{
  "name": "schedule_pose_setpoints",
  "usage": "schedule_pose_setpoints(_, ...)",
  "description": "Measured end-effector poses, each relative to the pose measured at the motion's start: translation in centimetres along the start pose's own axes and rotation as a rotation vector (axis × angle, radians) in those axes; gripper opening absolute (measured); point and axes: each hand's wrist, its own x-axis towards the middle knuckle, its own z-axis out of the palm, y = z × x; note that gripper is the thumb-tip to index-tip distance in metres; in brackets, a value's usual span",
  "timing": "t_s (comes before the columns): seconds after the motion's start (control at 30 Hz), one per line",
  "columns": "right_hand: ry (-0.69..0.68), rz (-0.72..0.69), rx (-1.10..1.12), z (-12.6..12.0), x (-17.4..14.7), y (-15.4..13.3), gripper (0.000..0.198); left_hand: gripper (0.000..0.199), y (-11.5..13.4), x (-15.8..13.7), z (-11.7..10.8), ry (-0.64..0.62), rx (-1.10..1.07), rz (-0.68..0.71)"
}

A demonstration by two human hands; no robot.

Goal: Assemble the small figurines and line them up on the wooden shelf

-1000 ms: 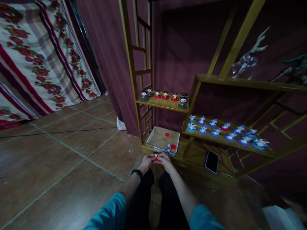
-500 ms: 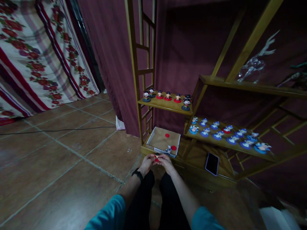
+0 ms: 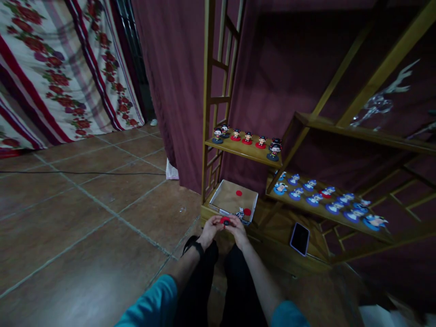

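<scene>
Between both hands is a small figurine (image 3: pixel 225 221) with a red round base and a dark head. My left hand (image 3: pixel 210 228) pinches it from the left, and my right hand (image 3: pixel 237 229) grips it from the right. Its dark top points toward me, with the red base behind. Just beyond my fingers lies a shallow open cardboard box (image 3: pixel 227 198). Inside it are two red discs, the far one (image 3: pixel 239 193) and the near one (image 3: pixel 247 212), plus a black-and-white piece (image 3: pixel 240 213) at the front edge.
A wooden shelf unit (image 3: pixel 208 91) stands ahead. Its upper left shelf (image 3: pixel 243 149) bears several red- and dark-based figurines. Several blue-based figurines (image 3: pixel 314 199) stand on the right shelf. A phone (image 3: pixel 300 239) lies on the bottom board; a clear ornament (image 3: pixel 378 104) sits higher up.
The figurine has been tipped in my fingers, from upright to its dark head facing me. Both hands still hold it. The view has shifted slightly left.
</scene>
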Motion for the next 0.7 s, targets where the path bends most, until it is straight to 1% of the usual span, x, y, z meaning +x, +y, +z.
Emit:
schedule_pose_setpoints(0.13, -0.004, -0.014, -0.004, 0.05, 0.14, -0.09, 0.042, 0.032, -0.03, 0.31, -0.47, -0.056, 0.043, 0.014)
schedule_pose_setpoints(0.27, 0.019, -0.038, -0.024, 0.04, 0.14, -0.2, 0.04, 0.029, -0.11, 0.43, -0.67, -0.116, 0.028, 0.02)
schedule_pose_setpoints(0.57, 0.023, -0.129, -0.098, -0.17, -0.21, 0.22, 0.029, 0.026, -0.01, 0.14, -0.75, -0.147, 0.042, 0.04)
schedule_pose_setpoints(0.7, 0.022, -0.131, -0.13, -0.24, -0.56, 0.16, 0.027, 0.026, 0.16, 0.03, -0.72, -0.154, 0.066, 0.038)
